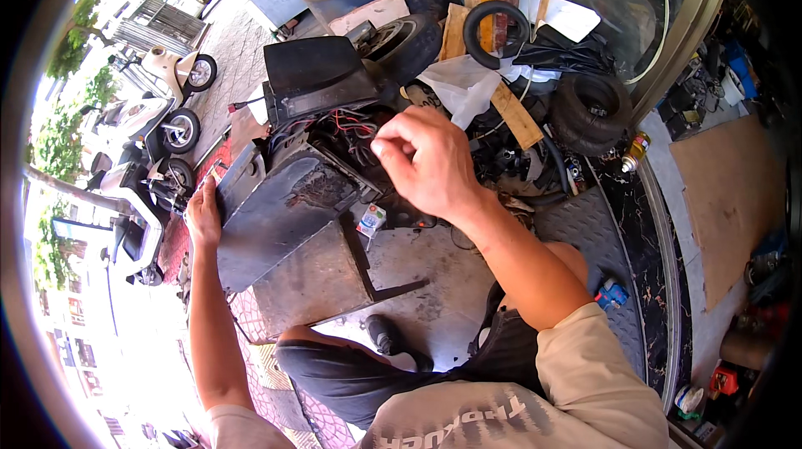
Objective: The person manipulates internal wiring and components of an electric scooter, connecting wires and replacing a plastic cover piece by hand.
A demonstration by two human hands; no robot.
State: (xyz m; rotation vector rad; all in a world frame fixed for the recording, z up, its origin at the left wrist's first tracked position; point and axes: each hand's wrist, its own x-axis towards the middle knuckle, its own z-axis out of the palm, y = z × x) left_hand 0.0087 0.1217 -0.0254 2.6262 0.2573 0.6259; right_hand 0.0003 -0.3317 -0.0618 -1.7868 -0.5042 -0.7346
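A scuffed grey metal case [276,211] stands tilted in front of me, its upper end open on a tangle of red and dark wires [355,125]. My left hand [203,213] is at the case's left side, its fingers gripping along the edge. Over the right end of the wires hovers my right hand [426,157], fingers curled in and thumb pressed toward them. Whatever those fingers may hold is hidden. Behind the wires sits a black plastic cover [309,71]. A small white-and-green box [371,220] lies by the case's lower right corner.
A wheel with a tyre [401,44], black tyres [591,111], wooden planks [516,115] and a plastic bag [459,86] crowd the far right. A spray can [636,152] and a blue tool [611,294] lie at right. Parked scooters [171,127] line the left.
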